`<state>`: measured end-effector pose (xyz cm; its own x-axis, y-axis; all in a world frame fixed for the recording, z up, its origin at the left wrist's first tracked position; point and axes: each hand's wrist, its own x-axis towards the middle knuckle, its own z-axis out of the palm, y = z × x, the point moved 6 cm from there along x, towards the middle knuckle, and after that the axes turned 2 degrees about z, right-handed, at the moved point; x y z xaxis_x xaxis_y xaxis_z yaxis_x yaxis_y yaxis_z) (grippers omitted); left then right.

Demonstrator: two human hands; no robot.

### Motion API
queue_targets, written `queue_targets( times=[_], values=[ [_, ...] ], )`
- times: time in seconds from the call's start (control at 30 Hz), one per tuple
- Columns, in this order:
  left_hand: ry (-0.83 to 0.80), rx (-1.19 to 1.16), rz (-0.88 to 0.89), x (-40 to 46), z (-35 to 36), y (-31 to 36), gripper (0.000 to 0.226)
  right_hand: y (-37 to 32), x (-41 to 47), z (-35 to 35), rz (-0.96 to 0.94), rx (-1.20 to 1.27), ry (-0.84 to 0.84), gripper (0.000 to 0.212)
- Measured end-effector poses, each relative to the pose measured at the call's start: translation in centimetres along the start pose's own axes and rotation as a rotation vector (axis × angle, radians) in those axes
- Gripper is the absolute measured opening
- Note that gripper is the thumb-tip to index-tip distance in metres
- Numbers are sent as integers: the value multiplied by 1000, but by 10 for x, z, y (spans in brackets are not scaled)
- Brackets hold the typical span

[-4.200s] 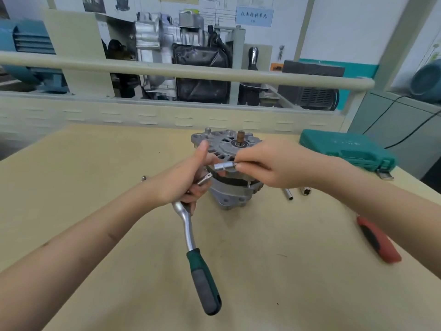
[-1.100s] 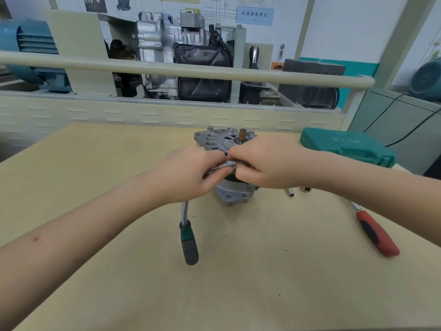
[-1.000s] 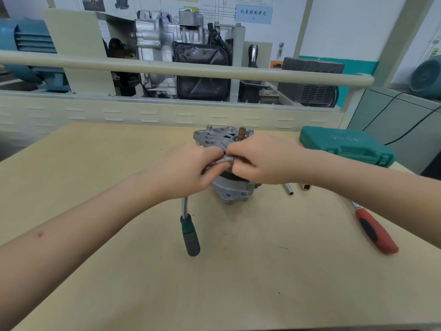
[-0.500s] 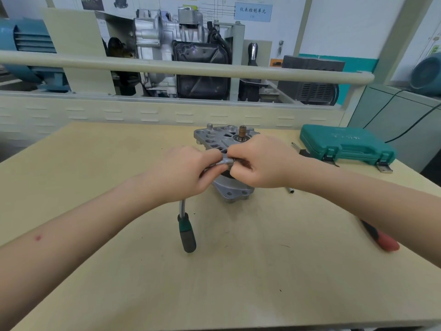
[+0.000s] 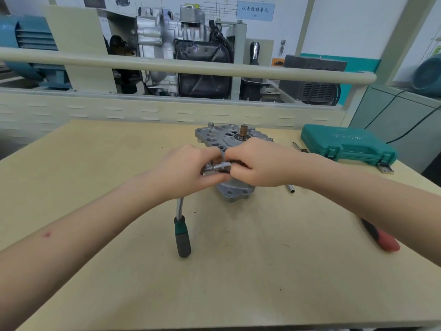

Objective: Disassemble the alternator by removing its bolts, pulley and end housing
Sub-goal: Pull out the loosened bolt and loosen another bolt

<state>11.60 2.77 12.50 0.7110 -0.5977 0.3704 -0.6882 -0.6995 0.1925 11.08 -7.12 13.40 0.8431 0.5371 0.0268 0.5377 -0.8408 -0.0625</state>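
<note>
Alternator [image 5: 229, 139] stood mid-worktop [image 5: 238, 271] | nearer than it, ratchet [image 5: 182, 235] handle hung toward camera, left hand [image 5: 183, 170] gripped its head | right hand [image 5: 260, 163] pinched socket [image 5: 220, 166] just before alternator | beyond-right of it, green case [image 5: 346, 144] lay closed

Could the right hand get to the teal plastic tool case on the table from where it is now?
Probably yes. The closed teal plastic tool case lies on the table on the right hand's own side, nothing between them. But that hand now pinches the small silver socket against the green-handled ratchet, so it must let go first.
</note>
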Motion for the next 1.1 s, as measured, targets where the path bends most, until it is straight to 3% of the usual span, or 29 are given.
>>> queue_targets(
  times=[0.3,0.57,0.8,0.97,1.1],
  values=[
    [-25,299,105,1,9,3,36,5,-1,-2,70,300,22,25],
    [-14,285,130,2,7,9,30,8,0,2,125,376,40,27],
    [-10,336,141,3,11,9,34,18,1,3,170,495,-190,25],
    [198,281,261,3,-12,19,41,24,4,-2,219,584,-291,29],
    [87,25,61,5,-9,7,17,27,6,-5,209,478,-197,32]
  ],
)
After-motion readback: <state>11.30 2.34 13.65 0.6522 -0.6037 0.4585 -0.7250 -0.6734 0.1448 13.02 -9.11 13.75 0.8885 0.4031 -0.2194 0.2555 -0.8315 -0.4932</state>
